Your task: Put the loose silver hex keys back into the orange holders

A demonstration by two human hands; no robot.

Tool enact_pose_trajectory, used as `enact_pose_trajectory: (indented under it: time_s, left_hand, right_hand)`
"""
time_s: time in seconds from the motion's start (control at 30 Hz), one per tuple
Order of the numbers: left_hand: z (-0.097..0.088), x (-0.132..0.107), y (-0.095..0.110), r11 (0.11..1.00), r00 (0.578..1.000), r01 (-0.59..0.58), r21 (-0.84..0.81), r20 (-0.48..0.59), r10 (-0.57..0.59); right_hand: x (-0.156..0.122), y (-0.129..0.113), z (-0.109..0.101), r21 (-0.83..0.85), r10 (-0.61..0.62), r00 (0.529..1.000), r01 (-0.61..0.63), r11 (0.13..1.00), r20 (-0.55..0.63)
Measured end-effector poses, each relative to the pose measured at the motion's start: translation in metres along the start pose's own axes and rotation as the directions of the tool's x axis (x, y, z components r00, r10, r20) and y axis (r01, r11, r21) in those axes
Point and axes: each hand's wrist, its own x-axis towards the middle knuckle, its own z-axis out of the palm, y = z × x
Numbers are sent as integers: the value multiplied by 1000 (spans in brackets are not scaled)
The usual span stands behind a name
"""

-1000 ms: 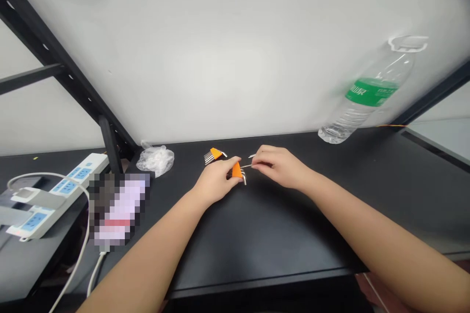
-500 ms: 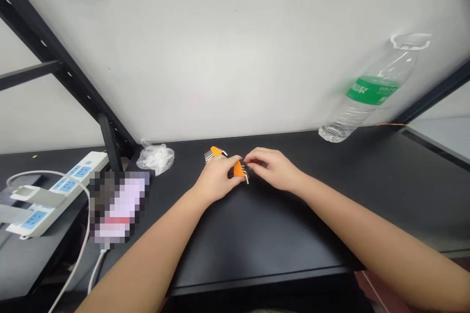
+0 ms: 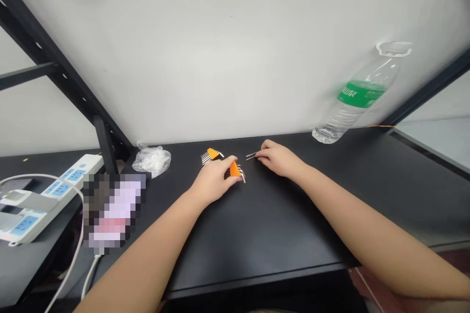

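My left hand [image 3: 213, 182] is closed around an orange holder of hex keys [image 3: 235, 170], resting on the black table [image 3: 264, 225]. Several short key ends stick out at the holder's right side. My right hand [image 3: 279, 159] lies just to the right, its fingertips pinched on thin loose hex keys [image 3: 251, 156] on the table. A second orange holder with several hex keys [image 3: 210, 155] lies behind my left hand, untouched.
A crumpled clear plastic bag [image 3: 152, 161] lies at the back left. A clear water bottle with a green label [image 3: 355, 99] stands at the back right by the white wall. A white power strip with cable [image 3: 44, 195] and a black frame post [image 3: 105, 144] are at left.
My right hand has pulled away from the orange holder and moved back and right to the loose keys on the table. My left hand stays on the holder.
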Motion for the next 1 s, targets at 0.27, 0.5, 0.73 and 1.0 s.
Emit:
enact_pose_trajectory:
  time_s: [0.27, 0.5, 0.73, 1.0]
  left_hand:
    - [5, 1, -6, 999, 1000, -7, 54, -20, 8]
    - [8, 2, -12, 999, 999, 4, 34, -40, -3]
    - [8, 3, -10, 999, 999, -17, 40, -34, 19]
    - [5, 2, -6, 997, 998, -23, 69, -52, 26]
  right_hand:
    - [-3, -33, -13, -94, 113, 981, -99, 991, 157]
    - [-1, -57, -26, 274, -88, 993, 105, 956, -74]
    - [-3, -63, -29, 298, -151, 980, 184, 937, -131]
    - [-6, -66, -30, 186, -211, 970, 230, 955, -118]
